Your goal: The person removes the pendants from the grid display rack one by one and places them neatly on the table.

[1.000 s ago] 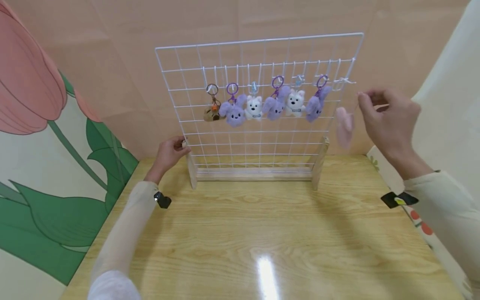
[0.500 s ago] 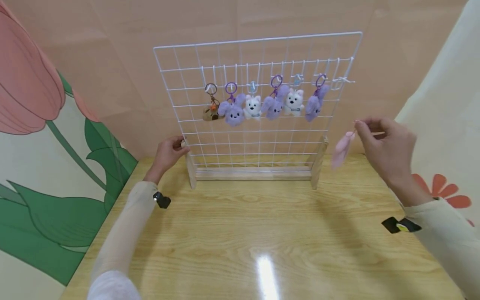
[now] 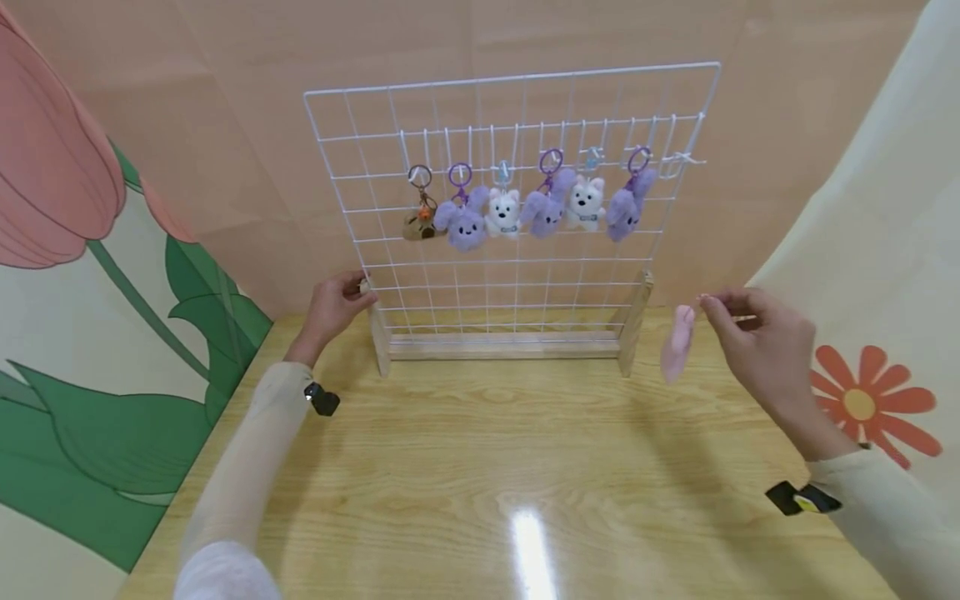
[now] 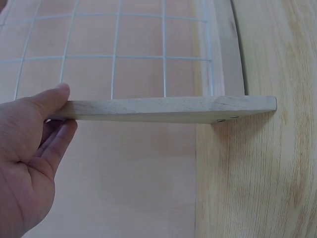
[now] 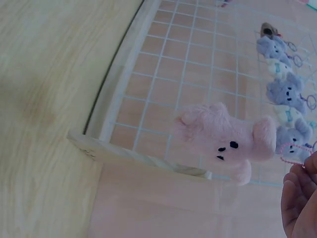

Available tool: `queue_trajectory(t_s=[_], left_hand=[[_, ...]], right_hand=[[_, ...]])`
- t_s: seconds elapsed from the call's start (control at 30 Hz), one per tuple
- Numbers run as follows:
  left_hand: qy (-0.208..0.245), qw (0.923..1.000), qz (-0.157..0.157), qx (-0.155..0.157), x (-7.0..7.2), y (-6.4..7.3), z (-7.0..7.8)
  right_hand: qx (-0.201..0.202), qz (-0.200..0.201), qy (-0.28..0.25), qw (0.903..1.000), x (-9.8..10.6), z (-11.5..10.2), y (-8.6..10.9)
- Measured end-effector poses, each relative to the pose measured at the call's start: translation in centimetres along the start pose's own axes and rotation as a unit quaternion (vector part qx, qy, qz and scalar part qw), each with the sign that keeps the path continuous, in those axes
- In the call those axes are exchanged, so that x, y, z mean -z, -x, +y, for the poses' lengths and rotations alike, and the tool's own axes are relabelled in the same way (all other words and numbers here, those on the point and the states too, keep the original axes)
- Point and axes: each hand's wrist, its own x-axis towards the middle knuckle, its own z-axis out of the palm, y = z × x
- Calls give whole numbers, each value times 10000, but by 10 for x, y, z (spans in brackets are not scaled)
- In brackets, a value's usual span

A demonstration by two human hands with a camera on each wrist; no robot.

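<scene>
My left hand grips the upper end of the stand's left wooden leg, thumb on one face and fingers on the other. My right hand pinches the pink bead chain of a fluffy pink plush keychain. The plush dangles to the right of the rack, above the table. In the right wrist view it shows black eyes and rounded ears. The white wire grid rack carries a row of plush keychains: a brown one, purple ones and white ones.
A bare white hook juts out at the row's right end. The rack's right wooden leg stands close to the pink plush. Wood-grain table spreads out in front. Flower-printed cloth hangs on the right, and a tulip-printed one on the left.
My right hand has moved down and away from the hook at the right end, carrying the pink plush keychain with it. The left hand keeps its grip on the wooden leg.
</scene>
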Motion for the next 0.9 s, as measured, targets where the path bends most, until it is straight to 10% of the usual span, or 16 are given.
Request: queue_trajectory(t_s=[0.9], left_hand=[[-71, 10000, 10, 65, 0, -1, 2]], right_hand=[[-420, -535, 308, 9972, 13, 41, 71]])
